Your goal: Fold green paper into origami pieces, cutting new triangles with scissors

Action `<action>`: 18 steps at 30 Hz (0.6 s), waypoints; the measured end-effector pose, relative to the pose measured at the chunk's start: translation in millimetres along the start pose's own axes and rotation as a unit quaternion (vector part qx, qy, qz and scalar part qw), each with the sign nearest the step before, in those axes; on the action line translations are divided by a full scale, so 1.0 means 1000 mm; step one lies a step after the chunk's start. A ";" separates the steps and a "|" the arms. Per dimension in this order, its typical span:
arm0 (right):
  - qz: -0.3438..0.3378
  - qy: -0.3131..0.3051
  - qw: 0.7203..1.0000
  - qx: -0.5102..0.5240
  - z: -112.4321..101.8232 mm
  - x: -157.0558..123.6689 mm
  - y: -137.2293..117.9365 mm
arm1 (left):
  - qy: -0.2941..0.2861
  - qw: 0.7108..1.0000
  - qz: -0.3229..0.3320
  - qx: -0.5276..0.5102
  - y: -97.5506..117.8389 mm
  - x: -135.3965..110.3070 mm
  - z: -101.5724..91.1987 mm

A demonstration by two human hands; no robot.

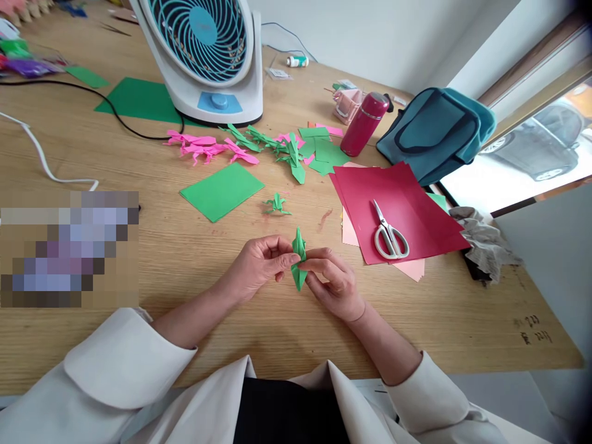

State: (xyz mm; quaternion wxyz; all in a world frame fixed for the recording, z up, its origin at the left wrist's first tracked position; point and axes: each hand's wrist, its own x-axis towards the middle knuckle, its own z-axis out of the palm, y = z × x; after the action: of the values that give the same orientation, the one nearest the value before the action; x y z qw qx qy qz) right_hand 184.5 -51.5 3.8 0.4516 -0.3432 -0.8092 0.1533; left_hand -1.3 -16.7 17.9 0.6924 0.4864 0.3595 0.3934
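Both my hands pinch a small folded green paper figure (298, 256) just above the wooden table (139, 166). My left hand (261, 262) grips its left side with thumb and fingers closed. From the right, my right hand (333, 282) holds the lower part, fingers curled round it. A finished small green paper figure (276, 203) lies on the table a little beyond my hands. A flat green paper square (222, 191) lies to its left.
Pink (203, 147) and green (277, 147) folded figures lie in a row before a white and blue fan (208, 55). Red sheets (398, 203) with white scissors (389, 234) lie at right, near a magenta bottle (363, 123), a teal bag (435, 132) and a crumpled cloth (483, 240). Cables run at left.
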 end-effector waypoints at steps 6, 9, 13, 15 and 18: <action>-0.011 -0.036 0.999 -0.020 0.000 -0.003 0.002 | -0.033 0.998 -0.050 0.002 0.000 0.002 -0.003; -0.009 -0.049 0.999 -0.014 0.000 -0.002 0.001 | -0.010 0.999 -0.044 0.011 0.000 0.002 -0.001; 0.002 -0.053 0.999 0.002 0.001 0.000 -0.001 | 0.039 0.998 -0.036 -0.019 -0.003 0.003 0.000; 0.010 -0.048 0.999 0.010 0.001 0.001 -0.001 | 0.050 0.998 -0.035 -0.028 -0.005 0.004 -0.001; 0.016 -0.050 0.998 0.018 0.002 0.002 -0.002 | 0.055 0.997 -0.030 -0.036 -0.006 0.004 -0.002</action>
State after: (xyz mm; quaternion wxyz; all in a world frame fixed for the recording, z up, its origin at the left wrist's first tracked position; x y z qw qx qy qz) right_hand 182.0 -51.5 4.8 0.4142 -0.3401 -0.8222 0.1919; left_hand -0.3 -13.1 11.4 0.7001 0.4276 0.3975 0.4111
